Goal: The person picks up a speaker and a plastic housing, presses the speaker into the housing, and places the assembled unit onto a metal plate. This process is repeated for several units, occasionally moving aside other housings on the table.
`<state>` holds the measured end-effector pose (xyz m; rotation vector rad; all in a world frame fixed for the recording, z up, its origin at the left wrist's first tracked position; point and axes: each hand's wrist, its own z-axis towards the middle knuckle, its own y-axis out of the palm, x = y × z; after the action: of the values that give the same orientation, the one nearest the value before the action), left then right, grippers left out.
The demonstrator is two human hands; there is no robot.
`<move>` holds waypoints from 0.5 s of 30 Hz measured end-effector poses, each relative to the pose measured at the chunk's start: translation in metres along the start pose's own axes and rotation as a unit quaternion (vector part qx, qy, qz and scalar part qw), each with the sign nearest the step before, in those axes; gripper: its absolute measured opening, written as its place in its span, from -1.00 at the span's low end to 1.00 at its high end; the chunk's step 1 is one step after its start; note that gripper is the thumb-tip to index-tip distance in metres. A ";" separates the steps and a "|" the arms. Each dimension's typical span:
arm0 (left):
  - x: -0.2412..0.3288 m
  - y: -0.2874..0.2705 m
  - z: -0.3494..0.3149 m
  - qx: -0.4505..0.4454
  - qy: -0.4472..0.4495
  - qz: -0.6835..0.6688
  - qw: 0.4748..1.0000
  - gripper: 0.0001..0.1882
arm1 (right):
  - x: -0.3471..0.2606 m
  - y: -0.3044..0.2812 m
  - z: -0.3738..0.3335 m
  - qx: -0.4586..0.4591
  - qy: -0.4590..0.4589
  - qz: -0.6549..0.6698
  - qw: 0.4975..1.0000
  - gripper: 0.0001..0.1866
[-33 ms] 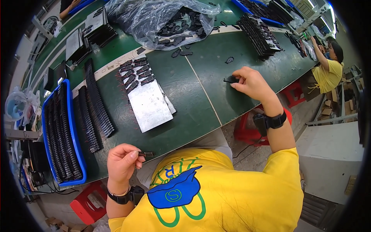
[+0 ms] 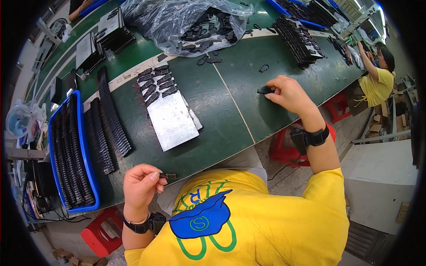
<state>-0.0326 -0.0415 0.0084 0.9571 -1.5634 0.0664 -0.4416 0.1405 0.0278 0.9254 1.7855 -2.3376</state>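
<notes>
My left hand (image 2: 142, 185) is by the near table edge, thumb and fingers pinched on a small dark rectangular part with a metallic rim (image 2: 169, 176). Over the table to the right, my right hand (image 2: 287, 94) pinches a small flat black piece (image 2: 265, 90) between thumb and fingertips. Beyond it a similar loose black piece (image 2: 264, 68) lies on the green table. Between my hands lies a pale metal plate (image 2: 172, 122), with small black parts with red wires (image 2: 158, 83) in rows on its far half. Another plate shows partly beneath it.
At left stands a blue tray (image 2: 96, 195) of black parts, beside two rows of similar parts (image 2: 113, 113). A clear plastic bag (image 2: 155, 26) of black pieces lies at the back. Plate stacks (image 2: 296, 42) stand farther off. A person in yellow (image 2: 377, 84) works at far right.
The black piece in my right hand has turned slightly and shows more of its flat face. My left hand has hardly moved.
</notes>
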 end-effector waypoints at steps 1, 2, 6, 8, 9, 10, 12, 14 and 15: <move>0.001 -0.001 -0.001 0.002 -0.001 0.001 1.000 -0.90 | -0.001 0.000 0.005 -0.026 -0.011 -0.022 0.999 -0.79; 0.000 -0.001 -0.001 0.000 -0.003 0.004 1.000 -0.90 | -0.001 -0.001 0.010 -0.052 -0.024 -0.044 0.997 -0.77; 0.000 0.003 0.000 0.005 -0.016 0.007 1.000 -0.89 | -0.005 -0.003 0.025 -0.115 -0.018 -0.099 0.988 -0.75; 0.002 0.004 -0.004 0.021 -0.031 0.005 0.999 -0.89 | -0.010 0.006 0.031 -0.141 -0.026 -0.104 0.984 -0.75; 0.002 0.006 -0.004 0.038 -0.028 0.006 0.999 -0.89 | -0.007 0.008 0.026 -0.098 -0.037 -0.108 0.989 -0.74; 0.001 0.007 -0.002 0.030 -0.038 0.007 0.999 -0.88 | -0.006 0.012 0.023 -0.056 -0.050 -0.108 0.991 -0.72; 0.002 0.008 0.001 0.046 -0.042 0.010 0.998 -0.88 | -0.006 0.016 0.010 -0.004 0.002 -0.052 0.999 -0.74; 0.002 0.009 0.004 0.024 -0.071 0.015 0.997 -0.86 | -0.011 0.027 -0.011 0.047 0.101 0.147 0.983 -0.74; 0.000 0.009 0.005 0.040 -0.068 0.013 0.997 -0.86 | -0.027 0.034 -0.019 0.036 0.092 0.154 0.983 -0.74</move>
<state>-0.0419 -0.0384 0.0116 1.0211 -1.7096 0.0840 -0.3982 0.1385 0.0086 1.3602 1.4891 -2.1923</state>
